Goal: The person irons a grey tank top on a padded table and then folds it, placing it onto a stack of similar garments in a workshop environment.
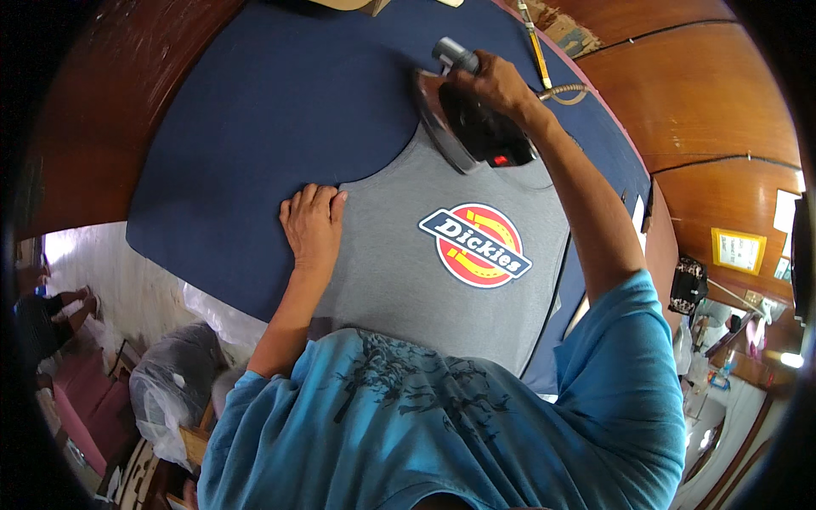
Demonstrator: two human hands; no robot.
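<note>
A grey T-shirt with a round red, yellow and blue print lies flat on a dark blue padded ironing table. My left hand presses palm-down on the shirt's left edge, fingers together and pointing away from me. My right hand grips the handle of a black clothes iron with a silver soleplate. The iron is tipped up on its side near the shirt's far end, by the collar area.
A braided iron cord trails right of the iron, beside a yellow ruler. Wooden walls surround the table. Plastic-wrapped bundles sit on the floor at lower left, where another person's legs show at the far left.
</note>
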